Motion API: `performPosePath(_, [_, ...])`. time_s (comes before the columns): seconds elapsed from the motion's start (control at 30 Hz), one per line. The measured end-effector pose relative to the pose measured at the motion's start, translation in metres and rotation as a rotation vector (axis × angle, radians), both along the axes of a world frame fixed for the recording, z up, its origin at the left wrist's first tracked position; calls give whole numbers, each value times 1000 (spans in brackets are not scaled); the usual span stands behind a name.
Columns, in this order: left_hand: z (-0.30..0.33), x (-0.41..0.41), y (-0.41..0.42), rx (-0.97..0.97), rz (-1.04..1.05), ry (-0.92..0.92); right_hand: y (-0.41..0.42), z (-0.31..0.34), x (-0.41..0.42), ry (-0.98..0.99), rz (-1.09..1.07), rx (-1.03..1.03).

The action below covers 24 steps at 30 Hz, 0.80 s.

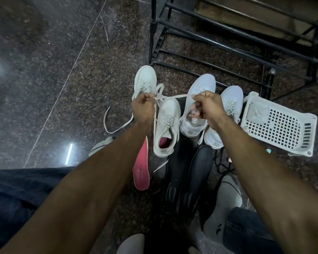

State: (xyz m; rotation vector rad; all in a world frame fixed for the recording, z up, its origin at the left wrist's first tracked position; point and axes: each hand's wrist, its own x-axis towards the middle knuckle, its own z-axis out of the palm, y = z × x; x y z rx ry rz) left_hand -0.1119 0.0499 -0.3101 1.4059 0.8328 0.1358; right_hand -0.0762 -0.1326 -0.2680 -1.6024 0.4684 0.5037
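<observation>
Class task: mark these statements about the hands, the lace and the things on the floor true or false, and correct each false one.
1. The left hand and the right hand both grip the shoelace. True.
2. The insole on the floor is blue. False: it is pink.
3. The basket lies to the right of the white sneakers. True.
4. The rack is white. False: it is black.
</observation>
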Motion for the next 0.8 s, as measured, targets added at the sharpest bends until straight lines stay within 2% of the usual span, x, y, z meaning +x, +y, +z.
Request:
performPosePath(0.17, [6, 11, 3, 117, 8, -5, 10, -22, -17, -37, -65, -230])
performPosePath(0.3, [10, 7, 5, 69, 45, 22, 5, -26, -23, 9, -311, -204])
performPosePath(0.37, [9, 5, 11, 83, 34, 48, -1, -25, -23, -4, -248, -206])
performPosePath(0.5, [5, 7, 15, 135, -39, 16, 1, -13, -22, -81, 12, -162])
performPosePath(0.63, [17, 14, 10, 100, -91, -68, 9, 0, -14, -133, -124, -31])
performPosePath(0.7, [16, 15, 7, 202, -222, -66, 12, -4, -15, -203, -48, -206])
performPosePath(0.8, [8, 4, 6, 629, -596, 114, 16, -19, -40, -294, 303, -739])
